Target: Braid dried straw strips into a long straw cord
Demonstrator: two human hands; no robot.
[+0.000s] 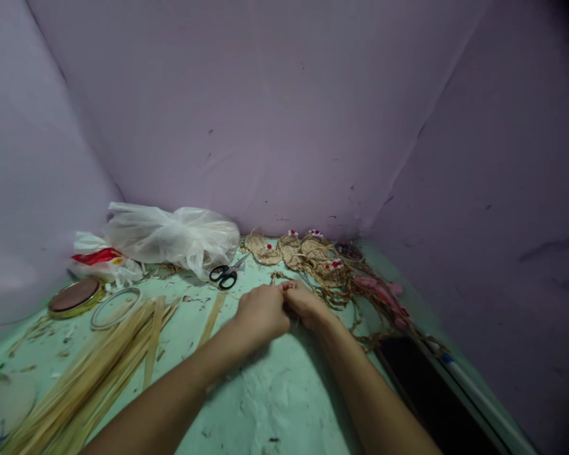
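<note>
A purple wall (284,114) rises beyond the hands, and the green table (265,411) spreads beneath them. To the left of the grip, on the near side, lies a bundle of straw strips (83,379). A clear plastic bag (171,234) sits beyond it to the left, against the wall; a dark slab (422,379) lies to the near right. A white packet (97,258) with a red band is farther left, beside the bag.

The left hand (264,311) and right hand (306,303) meet, fingers curled closed, pinching a braided cord (277,276) between them; its end shows just beyond the fingertips, while the rest of the hold is hidden. Just beyond and right of the grip is a heap of braids (334,294), with flat woven pieces (291,253) behind it. Well to the left are a round lid (76,297) and a thin ring (140,297), near each other. Scissors (225,276) with black handles lie near, beyond the left hand. Red beads (269,246) dot the woven pieces.
</note>
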